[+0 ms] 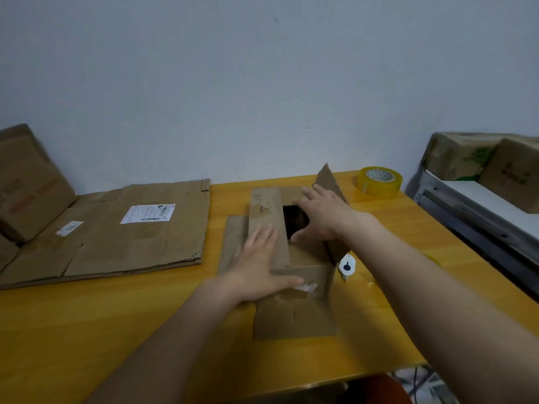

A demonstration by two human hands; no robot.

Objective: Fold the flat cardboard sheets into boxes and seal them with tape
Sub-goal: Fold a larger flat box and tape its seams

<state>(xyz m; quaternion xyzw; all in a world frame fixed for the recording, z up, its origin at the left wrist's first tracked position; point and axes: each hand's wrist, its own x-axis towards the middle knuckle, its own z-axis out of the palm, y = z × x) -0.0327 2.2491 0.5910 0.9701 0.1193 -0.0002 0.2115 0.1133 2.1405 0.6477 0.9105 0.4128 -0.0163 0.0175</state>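
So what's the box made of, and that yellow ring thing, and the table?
The box looks like plain brown cardboard: dull and creased. The yellow ring looks like clear plastic tape: shiny, see-through, wound round a pale core. The table looks like glossy yellow wood, maybe laminate: faint grain, slight sheen.

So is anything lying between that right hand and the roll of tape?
Nothing on the table between them, but the box's upright flap rises just beyond the right hand, partly towards the tape; the hand would go over or around it.
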